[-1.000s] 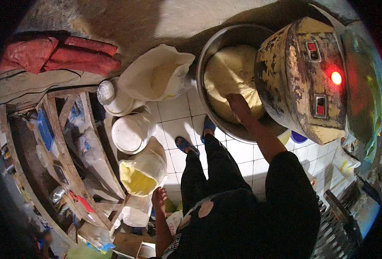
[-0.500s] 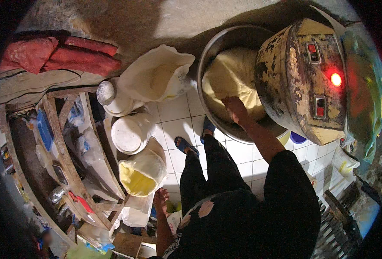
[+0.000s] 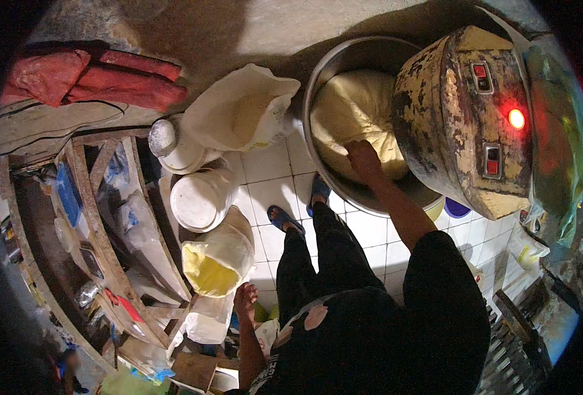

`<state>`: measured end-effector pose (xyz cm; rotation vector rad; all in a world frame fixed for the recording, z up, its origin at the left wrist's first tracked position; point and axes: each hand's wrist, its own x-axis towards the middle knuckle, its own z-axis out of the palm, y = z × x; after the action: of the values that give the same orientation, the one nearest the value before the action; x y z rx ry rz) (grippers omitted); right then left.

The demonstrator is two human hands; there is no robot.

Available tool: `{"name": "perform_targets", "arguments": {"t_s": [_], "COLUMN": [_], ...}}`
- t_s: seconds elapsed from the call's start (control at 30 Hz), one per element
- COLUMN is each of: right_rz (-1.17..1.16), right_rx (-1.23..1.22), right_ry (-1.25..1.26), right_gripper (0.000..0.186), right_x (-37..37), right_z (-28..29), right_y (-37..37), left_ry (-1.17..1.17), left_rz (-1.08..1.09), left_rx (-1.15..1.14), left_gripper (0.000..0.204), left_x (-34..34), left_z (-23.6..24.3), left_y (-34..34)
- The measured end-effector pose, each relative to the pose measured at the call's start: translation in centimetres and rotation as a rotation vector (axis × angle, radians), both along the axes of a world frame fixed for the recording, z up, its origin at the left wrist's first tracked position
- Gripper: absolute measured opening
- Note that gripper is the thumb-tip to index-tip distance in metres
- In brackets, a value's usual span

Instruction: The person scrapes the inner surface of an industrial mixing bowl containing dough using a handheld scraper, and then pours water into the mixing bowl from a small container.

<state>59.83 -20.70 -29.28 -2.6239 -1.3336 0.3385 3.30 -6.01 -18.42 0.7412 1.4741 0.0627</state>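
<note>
I see a worn machine [image 3: 462, 125] over the right edge of a steel bowl [image 3: 377, 54]. Pale dough [image 3: 352, 102] lies inside. Beside a yellow-lined sack [image 3: 233, 247] hangs the left grip [image 3: 244, 301]; the right grip [image 3: 364, 159] is at the dough, toward the bowl's lower edge. How wide both are, I cannot tell.

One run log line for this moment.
right hand: at pale dough mass | dough: in round grey metal bowl | left hand: near white yellow-lined sack | round lamp on chipped beige machine: red
</note>
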Motion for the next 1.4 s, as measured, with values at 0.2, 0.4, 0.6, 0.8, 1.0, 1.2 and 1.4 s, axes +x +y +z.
{"name": "perform_targets", "arguments": {"t_s": [0.2,0.4,0.6,0.8,1.0,1.2,1.4], "right_rz": [0.129,0.056,0.017,0.125,0.082,0.063,0.084], "right_rx": [-0.476,-0.004,-0.293,-0.352,-0.092,-0.365,-0.176], "right_ry": [0.018,0.035,-0.004,0.113,0.061,0.258,0.054], "right_gripper": [0.024,0.023,0.017,0.016,0.015,0.014,0.015], "right_x": [2.4,1.7,1.0,0.8,0.6,0.3,1.6], "right_z": [-6.0,-2.8,-4.0,-0.9,2.9,-4.4,-6.0], "right_y": [-2.1,-1.3,-5.3,-2.5,-2.1,-3.2,-0.8], "left_ry": [-0.016,-0.424,-0.094,-0.114,-0.022,0.026,-0.055], "left_rz": [-0.169,0.250,0.069,-0.056,0.058,-0.174,0.075], "left_rx": [0.035,-0.237,-0.103,-0.015,0.041,0.039,-0.044], "left_gripper": [0.034,0.024,0.029,0.031,0.031,0.034,0.023], "left_x": [-0.4,-4.1,0.2,-1.7,1.7,1.8,-0.5], "left_z": [-1.1,-2.7,-0.9,-2.2,-0.2,-1.0,-1.0], "left_y": [-0.9,1.1,0.0,-0.3,-0.4,-2.1,0.1]}}
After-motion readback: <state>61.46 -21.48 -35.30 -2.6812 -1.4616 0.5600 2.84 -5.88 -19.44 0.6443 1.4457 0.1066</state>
